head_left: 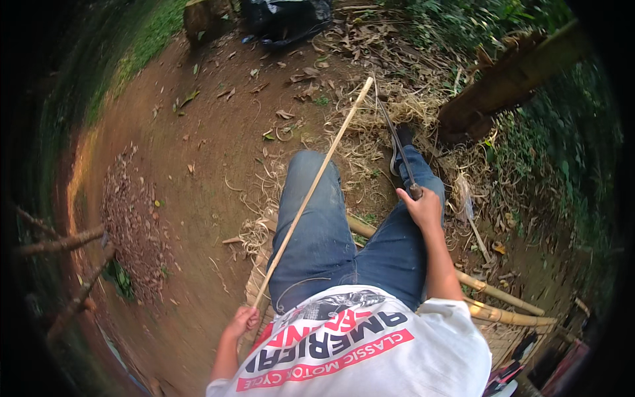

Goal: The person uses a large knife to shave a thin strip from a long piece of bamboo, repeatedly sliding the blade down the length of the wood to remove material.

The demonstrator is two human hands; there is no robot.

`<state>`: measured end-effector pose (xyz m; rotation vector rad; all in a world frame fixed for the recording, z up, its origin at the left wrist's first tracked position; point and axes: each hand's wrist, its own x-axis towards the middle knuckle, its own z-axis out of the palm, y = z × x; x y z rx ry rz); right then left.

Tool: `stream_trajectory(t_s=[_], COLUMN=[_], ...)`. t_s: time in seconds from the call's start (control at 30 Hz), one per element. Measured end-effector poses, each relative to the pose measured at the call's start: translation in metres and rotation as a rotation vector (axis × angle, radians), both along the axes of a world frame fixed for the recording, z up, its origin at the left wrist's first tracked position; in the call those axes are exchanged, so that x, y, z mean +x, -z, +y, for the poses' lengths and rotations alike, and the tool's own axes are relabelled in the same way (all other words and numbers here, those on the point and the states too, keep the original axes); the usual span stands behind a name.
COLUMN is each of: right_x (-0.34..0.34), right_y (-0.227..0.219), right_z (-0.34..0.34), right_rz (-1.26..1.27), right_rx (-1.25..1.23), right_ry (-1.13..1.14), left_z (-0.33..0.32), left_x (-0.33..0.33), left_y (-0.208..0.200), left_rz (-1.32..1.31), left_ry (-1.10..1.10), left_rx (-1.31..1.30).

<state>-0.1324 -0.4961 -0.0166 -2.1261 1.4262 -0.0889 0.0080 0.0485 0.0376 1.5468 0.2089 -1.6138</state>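
My left hand is closed round the lower end of a long, pale bamboo strip. The strip slants up across my left thigh, its far end above the ground beyond my knees. My right hand, resting by my right thigh, grips the dark handle of a machete. Its long, narrow blade points away from me, and its tip comes close to the far end of the strip. Whether tip and strip touch, I cannot tell.
I sit on a bamboo bench. Curly shavings lie round my feet. A thick wooden post leans at the far right, and a black plastic bag lies at the far end. Bare branches stick in from the left.
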Motion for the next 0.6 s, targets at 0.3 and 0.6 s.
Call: stream_trajectory(t_s=[0.3,0.6], right_x=[-0.008,-0.018], right_y=[-0.001,-0.009], right_z=[0.025,0.053], right_rz=[-0.342,-0.553], right_rx=[0.014,0.171], right_ry=[0.043,0.047], left_z=[-0.042,-0.085], left_x=[0.026,0.026], left_y=[-0.007,0.004], left_rz=[-0.180,-1.043], left_ry=[0.104,0.325], left_rx=[0.080,0.015])
